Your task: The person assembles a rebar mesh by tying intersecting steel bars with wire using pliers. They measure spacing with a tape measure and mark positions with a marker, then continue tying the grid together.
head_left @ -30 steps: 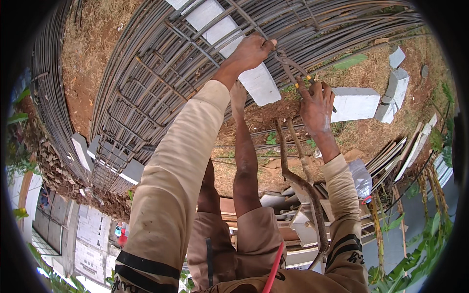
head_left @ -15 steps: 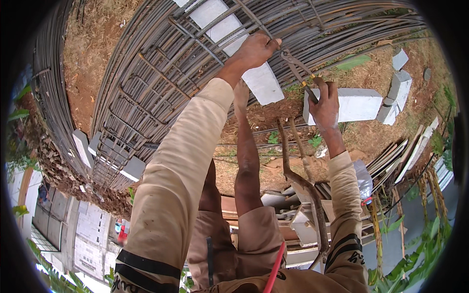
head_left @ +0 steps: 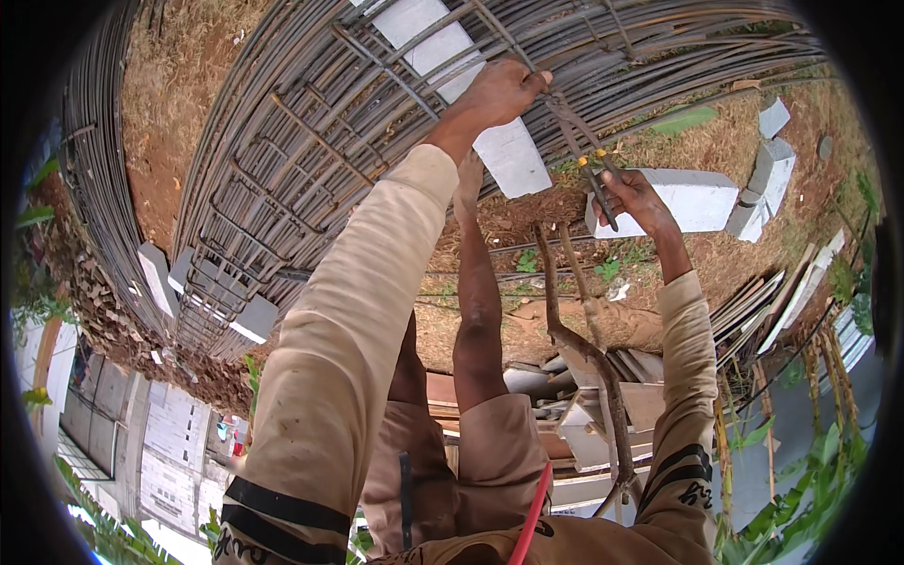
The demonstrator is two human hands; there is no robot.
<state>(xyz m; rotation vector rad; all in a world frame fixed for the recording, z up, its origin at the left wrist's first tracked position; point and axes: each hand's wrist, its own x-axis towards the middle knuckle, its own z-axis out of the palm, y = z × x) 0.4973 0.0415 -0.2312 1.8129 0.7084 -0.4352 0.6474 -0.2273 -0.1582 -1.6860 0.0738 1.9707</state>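
My left hand (head_left: 501, 92) is closed around a bar at the near edge of a rebar cage (head_left: 323, 141), with its thumb pointing right. Just right of that thumb are the jaws of a pair of steel pincers (head_left: 571, 127) with yellow bands on the handles. Whether the jaws grip anything is too small to see. My right hand (head_left: 640, 201) holds the pincers by their dark handles, which are spread a little. A pale concrete block (head_left: 513, 160) lies under the cage, below my left hand.
Long bundled steel rods (head_left: 678, 56) spread beneath the cage. Another pale block (head_left: 692, 200) lies beside my right hand, with more blocks (head_left: 772, 168) farther right. A forked branch (head_left: 589, 350) stands near my legs, by stacked boards (head_left: 645, 405). Blocks (head_left: 254, 318) also support the cage's left end.
My right hand has shifted slightly right and down, and its grip has loosened, with the pincer handles wider apart. The pincer jaws look closer together. My left hand stays on the bar.
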